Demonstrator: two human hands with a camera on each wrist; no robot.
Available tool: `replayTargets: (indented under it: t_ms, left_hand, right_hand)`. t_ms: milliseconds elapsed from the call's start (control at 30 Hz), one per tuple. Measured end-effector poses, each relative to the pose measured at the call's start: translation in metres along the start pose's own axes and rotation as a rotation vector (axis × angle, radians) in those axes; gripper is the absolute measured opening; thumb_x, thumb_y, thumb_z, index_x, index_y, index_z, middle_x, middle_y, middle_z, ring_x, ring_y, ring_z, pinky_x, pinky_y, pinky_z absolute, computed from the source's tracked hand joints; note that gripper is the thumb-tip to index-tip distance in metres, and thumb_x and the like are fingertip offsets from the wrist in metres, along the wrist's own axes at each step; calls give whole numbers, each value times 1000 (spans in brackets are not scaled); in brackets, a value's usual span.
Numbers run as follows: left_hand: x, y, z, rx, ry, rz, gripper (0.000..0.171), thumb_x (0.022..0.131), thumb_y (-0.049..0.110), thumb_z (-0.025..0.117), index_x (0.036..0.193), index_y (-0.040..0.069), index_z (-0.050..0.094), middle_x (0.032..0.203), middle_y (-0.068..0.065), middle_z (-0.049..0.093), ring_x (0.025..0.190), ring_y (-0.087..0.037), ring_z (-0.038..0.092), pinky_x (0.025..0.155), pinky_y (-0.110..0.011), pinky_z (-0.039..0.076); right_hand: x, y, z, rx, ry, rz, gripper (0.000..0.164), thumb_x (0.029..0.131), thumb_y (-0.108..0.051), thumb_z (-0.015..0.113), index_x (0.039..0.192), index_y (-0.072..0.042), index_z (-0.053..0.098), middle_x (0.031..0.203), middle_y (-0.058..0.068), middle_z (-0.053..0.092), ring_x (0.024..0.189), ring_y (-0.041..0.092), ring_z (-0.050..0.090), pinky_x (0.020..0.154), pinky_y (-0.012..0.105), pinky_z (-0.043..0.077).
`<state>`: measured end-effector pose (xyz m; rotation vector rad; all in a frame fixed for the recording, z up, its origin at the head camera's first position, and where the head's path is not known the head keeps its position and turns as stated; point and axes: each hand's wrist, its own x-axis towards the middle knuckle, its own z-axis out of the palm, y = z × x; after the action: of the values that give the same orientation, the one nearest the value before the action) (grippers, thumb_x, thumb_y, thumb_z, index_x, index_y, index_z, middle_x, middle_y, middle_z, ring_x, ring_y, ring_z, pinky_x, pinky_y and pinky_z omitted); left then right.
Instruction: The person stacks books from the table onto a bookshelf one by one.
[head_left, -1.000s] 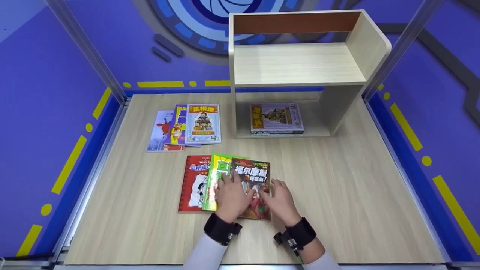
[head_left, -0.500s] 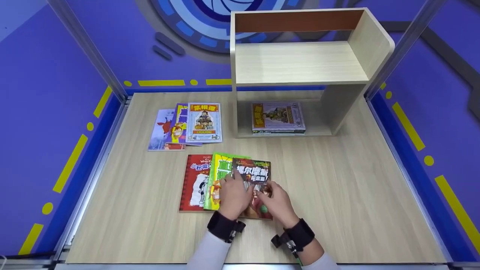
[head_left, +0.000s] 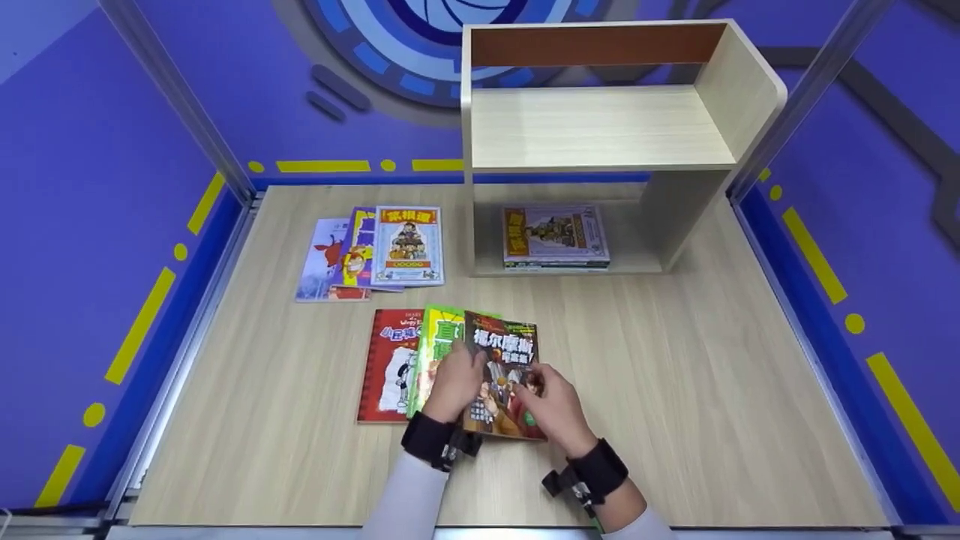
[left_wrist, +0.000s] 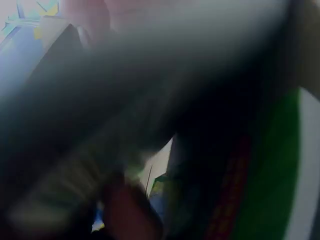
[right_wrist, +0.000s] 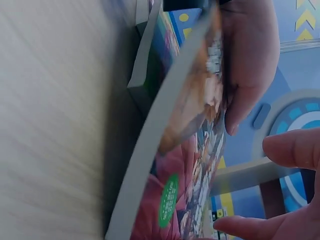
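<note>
The left sleeve (head_left: 407, 499) and right sleeve (head_left: 646, 525) are pale and plain; the right one leaves some forearm (head_left: 624, 504) bare. A broad black left wristband (head_left: 427, 439) and a matching right wristband (head_left: 606, 470) each carry a small, dark, block-shaped device (head_left: 470, 444) on the inner side with silvery metallic detail. The left hand (head_left: 454, 384) and right hand (head_left: 559, 410) are bare.

Dark, blurred book (left_wrist: 125, 95) between fingers (left_wrist: 131, 215)
</note>
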<state>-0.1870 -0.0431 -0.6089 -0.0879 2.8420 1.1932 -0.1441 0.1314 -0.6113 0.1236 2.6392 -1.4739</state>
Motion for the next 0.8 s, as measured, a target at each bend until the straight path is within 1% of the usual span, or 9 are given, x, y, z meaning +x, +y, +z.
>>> replayTargets:
  t_ms: [200,267,367,433,500,600,633,667,800]
  left_hand:
    - [-10,5,2,-29,78,102,27,99,25,46,111,1,44,73,-5,55,62,-17,54,52,-30,45]
    - [-15,8,1,-66,112,123,25,100,25,43,111,3,43,70,-2,51,58,-14,50,49,-27,42]
    - [-24,14,1,-162,182,145,23,101,24,41,112,5,42,70,-1,49,58,-12,47,50,-24,41]
    - [-29,19,2,-239,230,159,23,101,24,41,112,5,42,70,-1,49,58,-12,47,50,-24,42]
    - [-33,24,5,-295,260,174,24,101,26,40,114,5,42,71,-1,48,59,-11,46,51,-24,42]
    - [-38,31,12,-343,261,178,24,101,28,40,113,8,41,70,0,45,57,-10,44,48,-24,41]
    - [-40,33,15,-353,254,176,23,101,29,40,113,9,41,69,1,45,56,-9,43,48,-24,41]
    - [-41,34,18,-369,248,175,23,101,29,40,113,10,41,71,2,45,57,-9,44,48,-24,42]
    - [-47,40,28,-450,208,165,22,101,28,40,116,13,41,79,1,51,63,-11,49,54,-25,46]
  right_hand:
    - [-4,-1,-5,-20,49,-34,54,85,-27,67,132,-7,50,115,7,60,88,17,55,76,33,46]
    - [-5,-3,-7,-21,89,-41,55,84,-28,68,133,-10,48,121,7,58,93,18,55,79,35,46]
    - [-6,-5,-11,55,138,-26,56,84,-28,69,132,-12,47,118,6,58,92,17,56,77,33,46]
    - [-6,-4,-13,174,148,15,51,85,-29,68,130,-13,48,108,6,59,82,15,56,69,29,47]
    - [-5,-1,-17,354,147,67,42,88,-27,66,124,-13,51,94,9,61,66,17,54,54,27,44]
    - [-2,5,-23,544,170,120,27,91,-29,62,113,-14,57,78,13,61,50,18,52,39,25,38]
    - [-2,7,-25,545,177,115,24,92,-31,60,109,-14,58,74,12,61,47,19,51,37,26,37]
    - [0,9,-27,494,191,94,24,93,-34,59,106,-14,60,71,11,60,48,18,50,39,26,36]
    - [3,18,-32,176,258,-13,29,94,-43,53,95,-16,63,63,2,52,53,15,49,46,26,37]
